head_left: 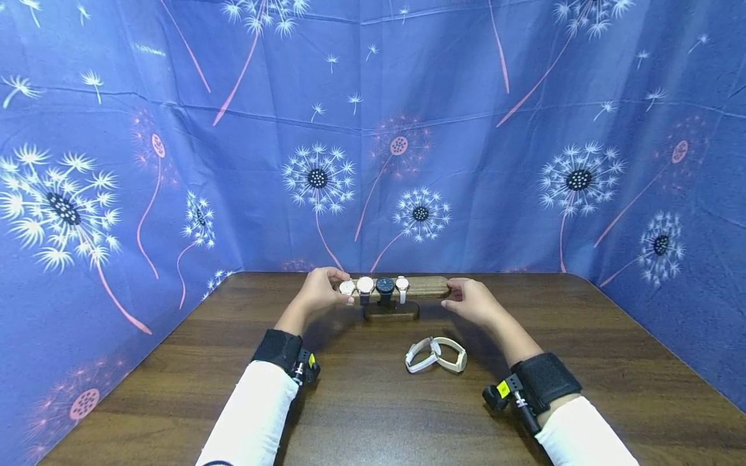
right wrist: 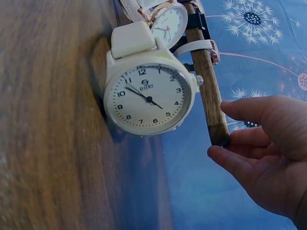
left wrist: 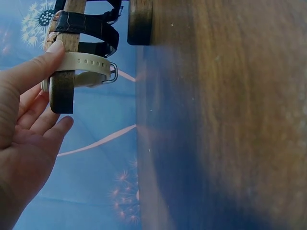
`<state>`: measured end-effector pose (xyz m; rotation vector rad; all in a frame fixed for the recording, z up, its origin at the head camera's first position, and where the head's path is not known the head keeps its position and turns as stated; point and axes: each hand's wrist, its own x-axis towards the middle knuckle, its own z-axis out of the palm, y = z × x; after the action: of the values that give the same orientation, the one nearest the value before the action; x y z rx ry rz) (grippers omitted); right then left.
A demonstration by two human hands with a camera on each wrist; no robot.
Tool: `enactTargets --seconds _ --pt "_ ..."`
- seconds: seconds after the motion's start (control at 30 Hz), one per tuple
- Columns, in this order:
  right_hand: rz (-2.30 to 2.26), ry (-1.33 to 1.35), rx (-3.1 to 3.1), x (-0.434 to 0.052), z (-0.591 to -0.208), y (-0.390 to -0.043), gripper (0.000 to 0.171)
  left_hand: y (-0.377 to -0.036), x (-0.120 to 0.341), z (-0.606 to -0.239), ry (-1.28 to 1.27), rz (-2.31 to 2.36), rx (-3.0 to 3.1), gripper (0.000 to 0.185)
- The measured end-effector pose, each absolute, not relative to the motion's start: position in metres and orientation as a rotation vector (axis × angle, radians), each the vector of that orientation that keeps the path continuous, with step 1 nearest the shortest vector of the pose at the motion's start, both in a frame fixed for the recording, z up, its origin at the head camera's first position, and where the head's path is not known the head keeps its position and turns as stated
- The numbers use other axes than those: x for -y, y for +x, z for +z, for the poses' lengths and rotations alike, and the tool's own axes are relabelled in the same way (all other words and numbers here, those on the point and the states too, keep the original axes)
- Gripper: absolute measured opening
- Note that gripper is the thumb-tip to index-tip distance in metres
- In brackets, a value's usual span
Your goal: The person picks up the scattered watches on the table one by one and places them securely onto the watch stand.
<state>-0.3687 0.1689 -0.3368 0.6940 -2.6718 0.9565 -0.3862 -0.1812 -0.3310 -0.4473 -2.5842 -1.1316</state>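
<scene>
A wooden watch stand [head_left: 428, 287] has a horizontal bar on a post and an oval base [head_left: 392, 312]. Several wristwatches sit along the bar's left part, among them a dark-faced watch [head_left: 385, 285] and a small white-strapped watch [head_left: 402, 285]. At the bar's left end my left hand [head_left: 322, 290] pinches a cream-strapped watch [left wrist: 86, 62] that loops round the bar. My right hand [head_left: 473, 301] holds the bar's right end between its fingers, seen close in the right wrist view. Some fingers of both hands are partly hidden behind the bar.
Two white wristwatches, a left one [head_left: 415, 364] and a right one [head_left: 460, 361], lie touching on the brown wooden table [head_left: 361, 414] in front of the stand. Behind the table hangs a blue dandelion-print cloth [head_left: 466, 246].
</scene>
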Motion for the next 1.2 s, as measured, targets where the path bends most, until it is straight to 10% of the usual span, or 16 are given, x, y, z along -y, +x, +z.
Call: enactTargets --seconds 0.8,1.2 --pt "0.836 0.744 2.722 -0.178 -0.313 -0.351 0.05 -0.353 0.192 -0.323 -0.42 -1.058 2.545 0.045" --pt "0.569 1.021 2.748 -0.171 -0.283 -0.32 0.035 -0.321 0.181 -0.285 -0.839 -0.974 2.752 0.025"
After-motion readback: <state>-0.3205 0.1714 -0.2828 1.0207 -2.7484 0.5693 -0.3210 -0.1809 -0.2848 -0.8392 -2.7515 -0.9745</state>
